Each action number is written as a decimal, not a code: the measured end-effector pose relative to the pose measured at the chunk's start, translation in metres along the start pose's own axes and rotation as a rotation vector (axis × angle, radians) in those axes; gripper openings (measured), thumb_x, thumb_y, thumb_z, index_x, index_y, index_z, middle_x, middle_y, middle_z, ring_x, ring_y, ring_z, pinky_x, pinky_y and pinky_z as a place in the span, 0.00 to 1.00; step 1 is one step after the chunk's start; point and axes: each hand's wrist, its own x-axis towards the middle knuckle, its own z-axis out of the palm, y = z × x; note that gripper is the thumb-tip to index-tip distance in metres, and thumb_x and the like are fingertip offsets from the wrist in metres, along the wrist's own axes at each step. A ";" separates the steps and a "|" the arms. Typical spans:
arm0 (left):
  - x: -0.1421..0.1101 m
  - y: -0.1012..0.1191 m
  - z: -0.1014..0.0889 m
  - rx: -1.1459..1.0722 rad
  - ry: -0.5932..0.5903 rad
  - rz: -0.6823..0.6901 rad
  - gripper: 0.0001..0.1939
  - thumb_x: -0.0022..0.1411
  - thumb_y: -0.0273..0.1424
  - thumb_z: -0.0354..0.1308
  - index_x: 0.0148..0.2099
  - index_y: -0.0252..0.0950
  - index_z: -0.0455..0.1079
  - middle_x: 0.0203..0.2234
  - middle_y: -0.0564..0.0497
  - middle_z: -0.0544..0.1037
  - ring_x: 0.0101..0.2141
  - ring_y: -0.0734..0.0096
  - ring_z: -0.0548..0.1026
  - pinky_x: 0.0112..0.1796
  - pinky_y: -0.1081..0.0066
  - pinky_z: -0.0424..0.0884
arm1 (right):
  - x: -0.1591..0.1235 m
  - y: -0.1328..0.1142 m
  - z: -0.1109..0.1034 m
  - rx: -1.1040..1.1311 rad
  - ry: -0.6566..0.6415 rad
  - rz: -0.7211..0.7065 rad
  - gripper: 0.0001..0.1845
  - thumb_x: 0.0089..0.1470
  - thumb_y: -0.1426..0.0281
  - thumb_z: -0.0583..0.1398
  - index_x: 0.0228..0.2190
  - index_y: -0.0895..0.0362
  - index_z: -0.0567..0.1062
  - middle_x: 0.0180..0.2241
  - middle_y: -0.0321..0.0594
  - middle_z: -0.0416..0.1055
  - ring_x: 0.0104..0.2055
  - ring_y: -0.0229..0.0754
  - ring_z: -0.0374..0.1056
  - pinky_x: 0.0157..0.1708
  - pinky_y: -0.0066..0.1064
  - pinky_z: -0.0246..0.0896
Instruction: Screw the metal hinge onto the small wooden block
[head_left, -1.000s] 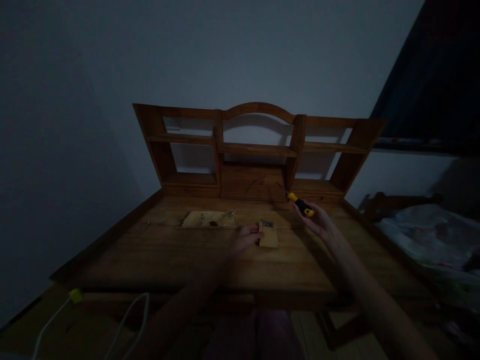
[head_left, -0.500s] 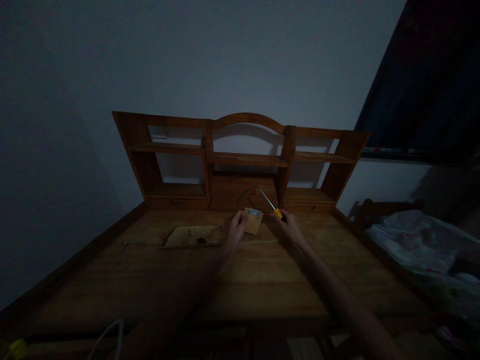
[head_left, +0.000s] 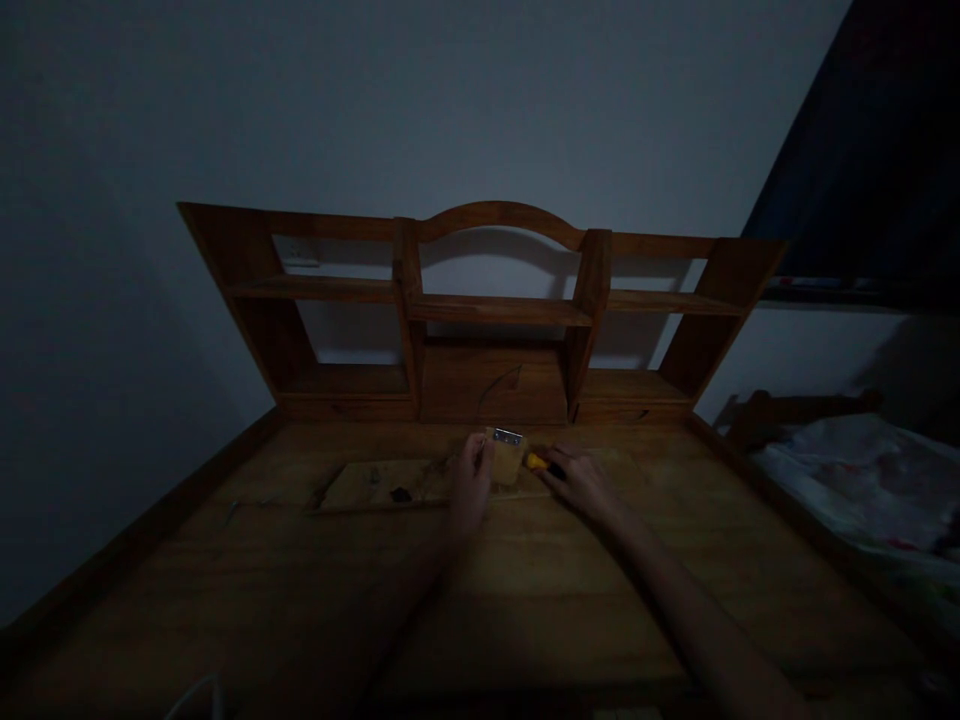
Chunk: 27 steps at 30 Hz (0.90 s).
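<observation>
My left hand (head_left: 472,478) pinches the left edge of a small light-brown wooden piece (head_left: 507,464). A shiny metal hinge (head_left: 508,436) lies along the top of that piece. Just to the right, my right hand (head_left: 581,475) is closed around a screwdriver (head_left: 535,461) with a yellow and black handle. I cannot make out its shaft in this dim light. Under both hands lies a long flat wooden board (head_left: 349,487) with dark stains and a dark hole, resting on the wooden desk top (head_left: 480,590).
A wooden shelf unit (head_left: 499,312) stands along the back of the desk against the wall. Small metal bits (head_left: 232,512) lie at the left. A white cable (head_left: 196,690) curves up at the front edge. A plastic-covered heap (head_left: 855,475) sits beyond the right edge.
Both hands have come down toward the desk with the wooden piece and screwdriver. The screwdriver, earlier pointing up and left with its shaft visible, is now lowered. The view has moved closer.
</observation>
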 end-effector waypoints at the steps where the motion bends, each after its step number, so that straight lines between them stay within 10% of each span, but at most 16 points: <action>1: -0.001 0.001 0.001 -0.006 -0.009 -0.004 0.17 0.68 0.49 0.53 0.43 0.40 0.69 0.38 0.48 0.79 0.40 0.62 0.77 0.40 0.68 0.72 | -0.001 -0.003 0.001 0.006 0.003 -0.013 0.17 0.65 0.62 0.58 0.51 0.53 0.77 0.48 0.46 0.77 0.49 0.50 0.73 0.51 0.40 0.66; 12: -0.004 0.005 0.010 -0.171 -0.117 -0.147 0.21 0.55 0.39 0.67 0.47 0.37 0.68 0.40 0.43 0.82 0.39 0.59 0.81 0.39 0.65 0.76 | -0.006 -0.031 -0.008 0.022 0.116 -0.056 0.12 0.60 0.70 0.58 0.44 0.54 0.77 0.45 0.45 0.74 0.49 0.49 0.70 0.51 0.42 0.66; 27: -0.031 0.025 0.012 0.244 -0.187 0.170 0.12 0.64 0.38 0.60 0.49 0.43 0.77 0.42 0.50 0.83 0.42 0.60 0.80 0.47 0.67 0.72 | -0.011 -0.060 -0.013 -0.051 0.307 0.004 0.12 0.70 0.60 0.52 0.39 0.54 0.68 0.36 0.44 0.73 0.37 0.46 0.70 0.39 0.37 0.62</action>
